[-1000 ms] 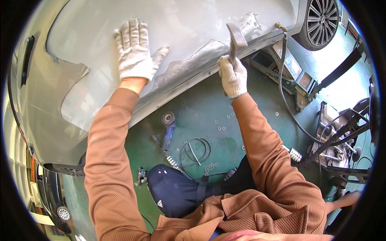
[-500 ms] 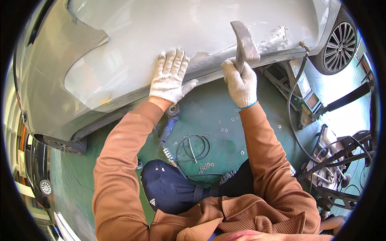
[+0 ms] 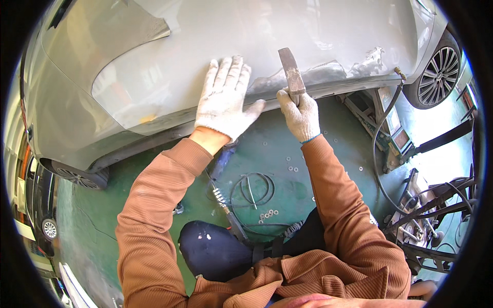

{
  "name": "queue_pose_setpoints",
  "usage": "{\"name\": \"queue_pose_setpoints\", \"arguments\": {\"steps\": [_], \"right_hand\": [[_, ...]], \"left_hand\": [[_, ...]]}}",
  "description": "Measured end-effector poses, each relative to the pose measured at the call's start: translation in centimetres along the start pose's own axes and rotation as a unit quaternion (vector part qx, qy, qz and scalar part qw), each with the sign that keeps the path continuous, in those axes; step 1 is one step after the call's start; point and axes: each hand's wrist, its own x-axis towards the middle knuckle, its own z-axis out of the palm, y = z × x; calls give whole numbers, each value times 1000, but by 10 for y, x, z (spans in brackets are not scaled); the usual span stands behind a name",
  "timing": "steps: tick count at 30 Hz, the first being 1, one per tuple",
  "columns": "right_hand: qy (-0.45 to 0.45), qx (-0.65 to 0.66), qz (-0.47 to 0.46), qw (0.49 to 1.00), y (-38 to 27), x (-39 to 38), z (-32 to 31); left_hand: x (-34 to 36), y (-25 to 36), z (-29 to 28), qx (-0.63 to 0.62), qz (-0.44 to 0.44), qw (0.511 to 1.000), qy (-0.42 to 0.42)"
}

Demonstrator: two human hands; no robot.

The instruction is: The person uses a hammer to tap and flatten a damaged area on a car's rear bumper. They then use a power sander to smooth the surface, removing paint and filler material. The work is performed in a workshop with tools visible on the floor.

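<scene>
1. Grey car (image 3: 169,77): no text, number or sign can be read.
2. Wheel (image 3: 438,74) at the grey car's right end: any hub mark is too small to read.
3. Jack (image 3: 389,108) at the grey car's lower edge: no legible label.
4. Hammer (image 3: 291,72) over the grey car's side: no readable stamp.

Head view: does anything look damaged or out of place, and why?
Yes. A jagged-edged rough patch marks the grey car near the hammer, unlike the smooth panel above. Small pale rings also lie scattered on the green floor.
</scene>
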Motion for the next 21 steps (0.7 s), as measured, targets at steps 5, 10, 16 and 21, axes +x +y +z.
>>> {"name": "queue_pose_setpoints", "arguments": {"steps": [5,10,16,21], "right_hand": [[-5,31,51,998,2,-6,11],[-17,64,70,995,15,-12,17],[-65,75,110,989,37,-17,15],[-127,95,127,979,47,-30,26]], "left_hand": [[9,-4,7,12,31,999,3],[18,2,4,61,21,997,-36],[27,-75,-14,137,-63,987,52],[29,-97,6,166,-152,961,164]]}}
